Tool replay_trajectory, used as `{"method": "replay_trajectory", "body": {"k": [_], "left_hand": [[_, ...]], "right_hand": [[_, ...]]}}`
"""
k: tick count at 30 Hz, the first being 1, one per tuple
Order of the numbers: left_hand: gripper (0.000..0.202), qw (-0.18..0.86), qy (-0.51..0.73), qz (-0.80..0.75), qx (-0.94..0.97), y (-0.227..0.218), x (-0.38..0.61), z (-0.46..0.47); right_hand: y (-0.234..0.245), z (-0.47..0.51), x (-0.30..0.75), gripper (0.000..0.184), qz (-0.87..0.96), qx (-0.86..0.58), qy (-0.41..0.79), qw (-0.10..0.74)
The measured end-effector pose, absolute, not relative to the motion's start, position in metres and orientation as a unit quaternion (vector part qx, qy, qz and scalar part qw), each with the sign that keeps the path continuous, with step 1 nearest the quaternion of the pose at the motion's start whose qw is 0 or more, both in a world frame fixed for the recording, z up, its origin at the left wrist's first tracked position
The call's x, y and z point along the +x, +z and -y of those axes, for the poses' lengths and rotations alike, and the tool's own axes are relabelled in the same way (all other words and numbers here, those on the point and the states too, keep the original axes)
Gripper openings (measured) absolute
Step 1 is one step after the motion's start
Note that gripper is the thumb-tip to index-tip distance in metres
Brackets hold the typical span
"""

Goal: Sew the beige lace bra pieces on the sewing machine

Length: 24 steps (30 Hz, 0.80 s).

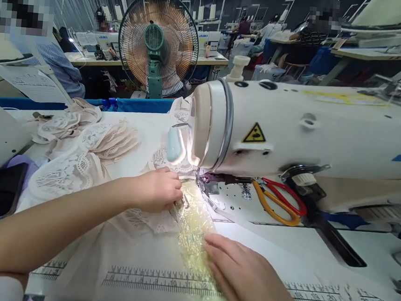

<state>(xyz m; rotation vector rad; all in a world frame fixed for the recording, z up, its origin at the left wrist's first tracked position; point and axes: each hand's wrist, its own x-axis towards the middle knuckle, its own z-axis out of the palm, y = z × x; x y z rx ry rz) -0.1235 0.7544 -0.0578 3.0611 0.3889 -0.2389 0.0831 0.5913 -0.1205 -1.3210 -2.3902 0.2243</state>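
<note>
Left hand (pixel 160 190) curled at pale lace fabric (pixel 155 220), hold unclear; right hand (pixel 241 269), straight-fingered, touches crinkled yellow plastic strip (pixel 192 236) near white bench (pixel 266 243) front edge.

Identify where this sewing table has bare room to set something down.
Bare tabletop shows between the right hand, black bar and printed ruler; a smaller patch lies between the lace pile and pale-blue object. Crowded: around the left hand, amid lace and yellow strip.

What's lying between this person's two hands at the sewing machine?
The head view shows a crinkled, shiny yellowish strip between the left hand and the right hand.
</note>
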Motion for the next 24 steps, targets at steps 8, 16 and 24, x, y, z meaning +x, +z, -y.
{"method": "replay_trajectory", "body": {"k": [8, 16, 24], "left_hand": [[0.015, 0.367, 0.08, -0.214, 0.902, -0.044, -0.126, -0.76], [0.011, 0.185, 0.098, -0.388, 0.897, -0.081, -0.123, -0.749], [0.032, 0.015, -0.07, -0.369, 0.926, -0.092, -0.114, -0.728]], "right_hand": [[-0.127, -0.592, 0.02, 0.061, 0.816, -0.463, 0.221, 0.268], [-0.095, -0.619, 0.031, 0.033, 0.7, -0.578, 0.271, 0.319], [-0.112, -0.62, 0.057, 0.037, 0.699, -0.624, 0.266, 0.225]]}}
